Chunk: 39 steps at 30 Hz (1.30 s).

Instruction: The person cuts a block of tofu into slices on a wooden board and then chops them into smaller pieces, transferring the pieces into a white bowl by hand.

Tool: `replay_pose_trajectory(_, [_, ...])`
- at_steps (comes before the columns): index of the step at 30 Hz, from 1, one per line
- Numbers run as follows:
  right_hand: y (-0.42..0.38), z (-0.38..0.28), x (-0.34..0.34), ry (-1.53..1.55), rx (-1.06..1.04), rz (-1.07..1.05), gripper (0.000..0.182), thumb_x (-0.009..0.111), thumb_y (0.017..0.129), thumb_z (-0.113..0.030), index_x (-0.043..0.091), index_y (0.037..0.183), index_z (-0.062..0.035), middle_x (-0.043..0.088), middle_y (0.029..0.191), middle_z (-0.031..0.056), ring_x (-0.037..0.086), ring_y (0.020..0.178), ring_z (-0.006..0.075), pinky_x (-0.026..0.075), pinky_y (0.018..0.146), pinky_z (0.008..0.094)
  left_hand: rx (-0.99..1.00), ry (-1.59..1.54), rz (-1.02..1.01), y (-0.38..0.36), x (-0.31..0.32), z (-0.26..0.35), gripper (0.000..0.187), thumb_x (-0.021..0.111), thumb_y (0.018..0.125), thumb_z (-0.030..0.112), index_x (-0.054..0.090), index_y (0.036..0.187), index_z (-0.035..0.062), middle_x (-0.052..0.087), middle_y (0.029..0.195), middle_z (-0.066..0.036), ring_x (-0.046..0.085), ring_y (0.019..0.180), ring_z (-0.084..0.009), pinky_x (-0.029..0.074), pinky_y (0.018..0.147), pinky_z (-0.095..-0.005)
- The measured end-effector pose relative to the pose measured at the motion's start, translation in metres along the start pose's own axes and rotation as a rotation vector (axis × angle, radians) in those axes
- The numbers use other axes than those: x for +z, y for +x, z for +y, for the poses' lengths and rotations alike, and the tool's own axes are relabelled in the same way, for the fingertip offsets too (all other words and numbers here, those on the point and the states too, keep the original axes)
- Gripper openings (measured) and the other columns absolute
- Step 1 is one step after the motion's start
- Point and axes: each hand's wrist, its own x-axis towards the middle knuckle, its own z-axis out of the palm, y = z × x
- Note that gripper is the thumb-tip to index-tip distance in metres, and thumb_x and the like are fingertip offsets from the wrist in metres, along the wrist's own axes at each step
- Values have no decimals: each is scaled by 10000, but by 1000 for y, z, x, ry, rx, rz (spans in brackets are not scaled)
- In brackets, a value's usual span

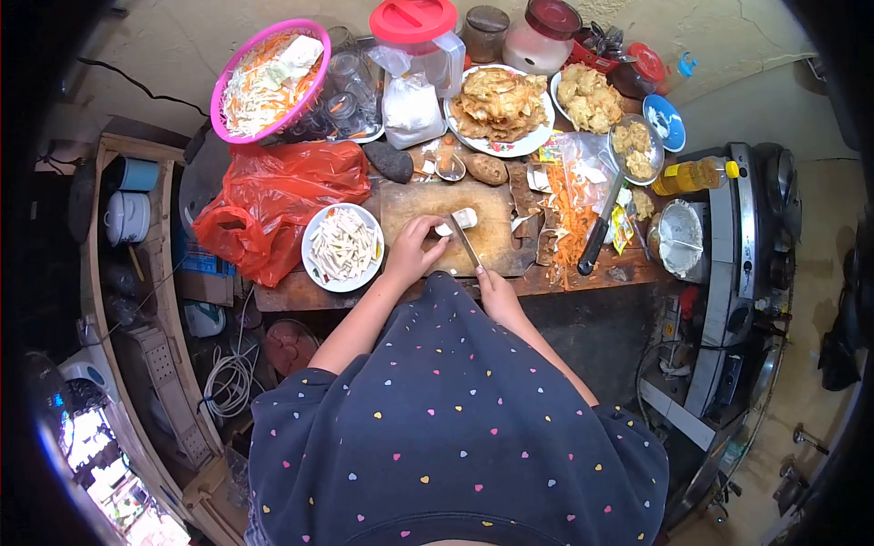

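Observation:
My left hand point(417, 247) is over the wooden cutting board point(410, 202), its fingertips closed on a small white slice point(443, 230) of what looks like peeled root. In my right hand point(498, 293) is a knife point(466, 242), its blade slanting up and left across the board. A larger white chunk point(464, 217) lies by the blade's tip. Left of the board stands a white bowl point(308, 262) heaped with thin white strips point(342, 244). A brown unpeeled tuber point(486, 169) rests at the board's far edge.
A red plastic bag point(273, 200) and a pink basin point(217, 100) of shredded vegetables are at left. Plates of fried fritters point(499, 105) stand behind. Carrot shreds point(574, 227), a black-handled strainer point(596, 241) and an oil bottle point(696, 176) are at right.

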Motion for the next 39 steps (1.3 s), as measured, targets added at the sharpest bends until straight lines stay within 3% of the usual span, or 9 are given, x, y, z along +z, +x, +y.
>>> replay_pose_trajectory(5, [-7,-5,1,24,-38,50,442,414,973,-388,572,948,24,613,800,267,614,805,414,461,696,440,14,-10,-11,-5,-3,-4,277,682,800,150,584,1033,35,607,1031,-123,587,978,-295,474,846,-363])
replay_pose_trajectory(11, [-24,-23,0,-24,-132,97,377,440,963,-357,567,964,-2,609,765,271,607,768,443,460,645,468,246,89,59,-11,7,-5,190,692,786,122,636,951,45,603,1015,-113,603,915,-286,498,780,-358])
replay_pose_trajectory(22, [-37,-26,-5,-151,-111,87,356,410,965,-337,559,967,-13,615,769,278,601,760,453,458,657,521,265,79,69,-14,13,-7,185,705,770,76,642,932,13,598,1041,-134,610,906,-293,513,748,-347])
replay_pose_trajectory(32, [-33,-37,-11,-295,-90,43,398,363,978,-344,569,984,-3,627,766,270,612,749,443,473,671,517,265,89,68,-10,8,0,168,702,775,80,657,926,23,607,1012,-116,625,863,-282,515,720,-335])
replay_pose_trajectory(35, [-32,-32,-8,-295,-90,43,409,353,980,-349,565,991,1,626,764,274,613,747,444,473,671,518,261,94,66,-9,9,-3,158,707,763,87,655,902,33,602,1019,-114,618,867,-282,511,721,-340])
replay_pose_trajectory(39, [-33,-34,-6,-305,-82,48,408,351,981,-349,562,994,0,625,760,274,613,744,443,473,667,523,241,136,50,-6,6,0,241,664,792,157,611,1003,54,582,1068,-120,574,974,-309,455,842,-399])
